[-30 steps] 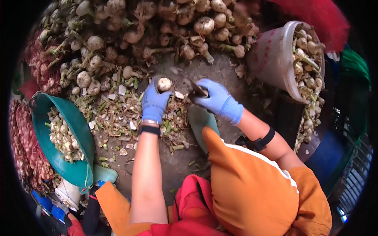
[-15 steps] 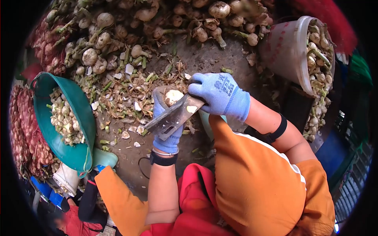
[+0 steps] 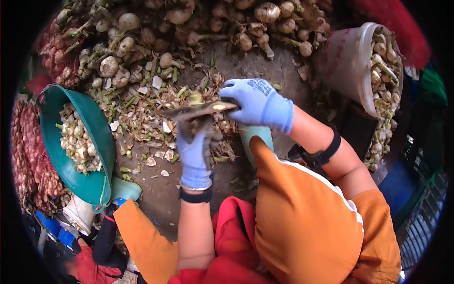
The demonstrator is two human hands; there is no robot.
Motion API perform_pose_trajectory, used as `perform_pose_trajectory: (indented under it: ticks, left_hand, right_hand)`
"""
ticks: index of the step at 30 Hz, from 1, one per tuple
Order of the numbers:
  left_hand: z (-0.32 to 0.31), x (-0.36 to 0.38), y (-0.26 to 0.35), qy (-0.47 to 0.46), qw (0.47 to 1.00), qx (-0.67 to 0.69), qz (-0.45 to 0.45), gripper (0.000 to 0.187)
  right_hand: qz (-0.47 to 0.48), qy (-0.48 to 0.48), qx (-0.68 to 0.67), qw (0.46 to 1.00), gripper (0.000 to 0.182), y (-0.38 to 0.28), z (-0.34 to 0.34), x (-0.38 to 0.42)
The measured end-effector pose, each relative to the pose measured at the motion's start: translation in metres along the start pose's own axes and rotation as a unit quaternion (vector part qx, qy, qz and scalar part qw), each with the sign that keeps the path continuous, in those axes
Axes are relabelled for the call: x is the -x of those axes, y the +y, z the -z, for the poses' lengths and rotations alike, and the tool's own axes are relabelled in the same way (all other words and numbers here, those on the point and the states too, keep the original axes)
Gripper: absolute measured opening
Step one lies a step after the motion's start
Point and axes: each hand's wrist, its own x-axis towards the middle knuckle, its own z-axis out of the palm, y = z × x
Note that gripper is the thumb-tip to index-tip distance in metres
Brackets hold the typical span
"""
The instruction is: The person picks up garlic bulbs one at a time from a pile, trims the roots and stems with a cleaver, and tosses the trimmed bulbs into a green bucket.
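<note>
My right hand (image 3: pixel 257 104), in a blue work glove, is closed round the handle of a broad-bladed knife (image 3: pixel 187 113). The blade lies nearly level and points left, with a pale scrap stuck on it near the grip. Just below the blade, my gloved left hand (image 3: pixel 194 158) is closed, its fingers smeared by motion. It holds a garlic bulb, mostly hidden behind the blade; a blurred yellow-green stub (image 3: pixel 195 98) shows above the blade's edge. Beneath both hands, dry skins and cut stems (image 3: pixel 142 116) litter the ground.
Untrimmed garlic (image 3: pixel 175 16) is heaped at the far side. To the left stands a green tub (image 3: pixel 78 182) with trimmed bulbs, beside red mesh sacks (image 3: pixel 35 161). A tilted white bucket (image 3: pixel 340 64) of garlic is at right. Another person in red (image 3: pixel 94 265) works at lower left.
The knife has swung from a slant to nearly level, and my right hand has shifted slightly left and up. My left hand has turned beneath the blade, and the bulb's white face is now hidden.
</note>
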Motion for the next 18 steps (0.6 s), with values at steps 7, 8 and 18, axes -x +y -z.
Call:
perform_pose_trajectory:
  ticks: [7,8,18]
  left_hand:
    - [0.143,-0.009,0.071,-0.184,0.841,0.498,-0.105,0.037]
    - [0.15,-0.01,0.072,-0.228,0.805,0.541,-0.086,0.034]
    - [0.01,-0.011,-0.034,-0.047,0.977,-0.112,-0.173,0.072]
  right_hand:
    - [-0.123,0.101,0.202,0.966,0.026,0.052,0.038,-0.032]
    - [-0.131,0.095,0.223,0.961,0.027,0.069,0.031,-0.046]
    - [-0.179,-0.105,-0.401,0.892,0.034,-0.009,-0.01,-0.002]
